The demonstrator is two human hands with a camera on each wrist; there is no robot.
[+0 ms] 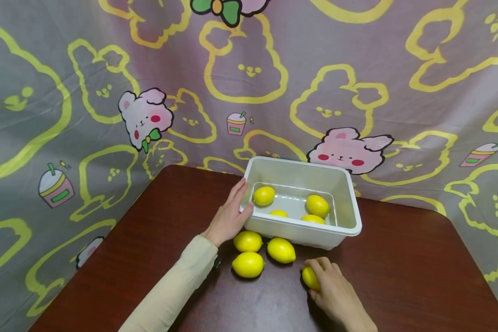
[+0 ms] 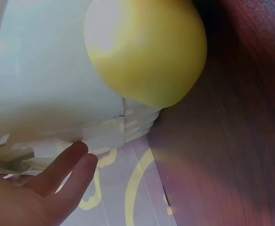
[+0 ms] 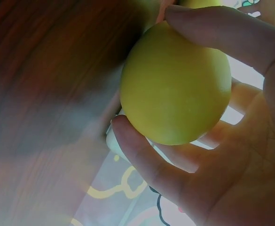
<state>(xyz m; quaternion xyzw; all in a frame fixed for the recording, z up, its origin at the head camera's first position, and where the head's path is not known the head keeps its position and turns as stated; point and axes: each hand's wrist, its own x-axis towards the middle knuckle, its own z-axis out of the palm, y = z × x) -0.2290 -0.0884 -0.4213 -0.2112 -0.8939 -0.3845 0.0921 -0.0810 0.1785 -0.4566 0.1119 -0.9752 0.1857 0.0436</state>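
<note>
A left hand (image 1: 228,219), grip apart and fingers extended, rests against a white bin (image 1: 292,234) at its nine o'clock. Three loose lemons (image 1: 281,250) lie on the brown counter (image 1: 398,276) at its seven; four more lemons (image 1: 317,206) sit inside. At six, the right hand (image 1: 336,291) has its grip clamped on another lemon (image 1: 309,278).

A long sleeve (image 1: 170,286) of pale cream-beige cloth ends at the wrist, just behind the left hand (image 1: 228,219). The fabric is plain, with soft, shallow creases near the cuff (image 1: 204,251). At the cuff's edge, facing the right hand (image 1: 336,290), sits a dark, rounded piece (image 1: 217,262), too small to identify. The right hand is bare, with slender, rounded fingertips (image 3: 122,124) and fine lines across its palm (image 3: 240,188).
</note>
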